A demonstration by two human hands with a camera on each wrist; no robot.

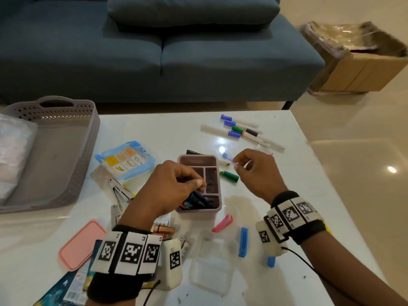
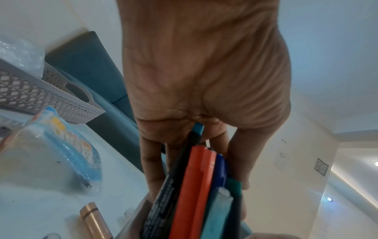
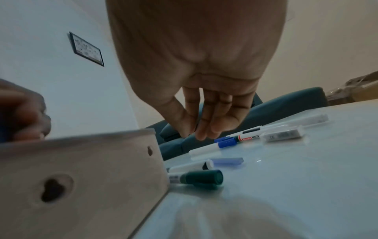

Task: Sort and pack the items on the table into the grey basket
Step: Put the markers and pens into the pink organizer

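The grey basket (image 1: 88, 151) stands at the table's left edge with a clear wrapped bundle (image 1: 13, 155) in it. A small mauve organiser box (image 1: 215, 160) sits mid-table. My left hand (image 1: 199, 184) reaches into its near compartment and grips a bunch of markers (image 2: 192, 186): black, orange, blue and teal. My right hand (image 1: 235, 163) hovers just right of the box, thumb against fingertips; whether it holds anything is unclear. Below it lie a green-capped marker (image 3: 202, 177), a white marker and a blue cap (image 3: 227, 161). More whiteboard markers (image 1: 242, 131) lie at the back right.
Near me lie a blue packet (image 1: 125, 160), staplers (image 1: 119, 193), a pink lid (image 1: 81, 244), batteries (image 1: 164, 229), a pink clip (image 1: 223, 223), blue clips (image 1: 242, 241) and a clear box (image 1: 212, 261). A blue sofa (image 1: 154, 51) and a cardboard box (image 1: 362, 69) stand beyond.
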